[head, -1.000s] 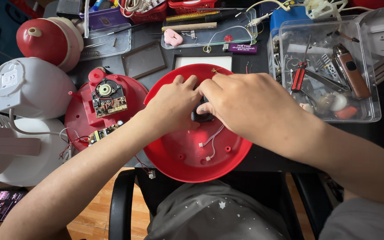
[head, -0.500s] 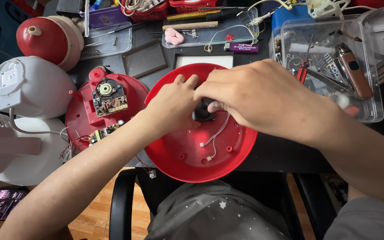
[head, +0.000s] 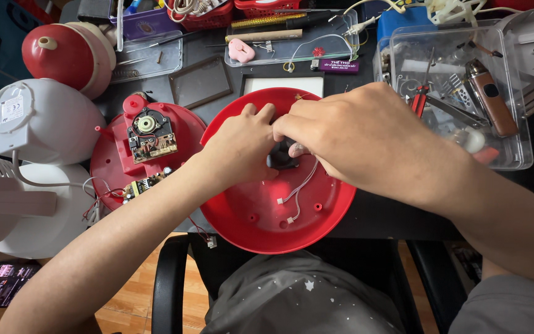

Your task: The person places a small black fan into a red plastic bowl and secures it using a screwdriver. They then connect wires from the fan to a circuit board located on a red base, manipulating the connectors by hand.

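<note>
A round red plastic shell lies open side up at the table's near edge. A small dark part sits at its centre, with thin white wires trailing from it. My left hand rests inside the shell with its fingers curled against the dark part. My right hand reaches in from the right, its fingertips pinching the same part. Most of the part is hidden under both hands.
A red base with circuit boards lies left of the shell. White fan housings stand further left, and a red-and-cream dome sits behind. A clear box of tools is at the right. Trays line the back.
The view has shifted slightly. My right hand has closed in a little over the shell's centre. The left hand stays in place.
</note>
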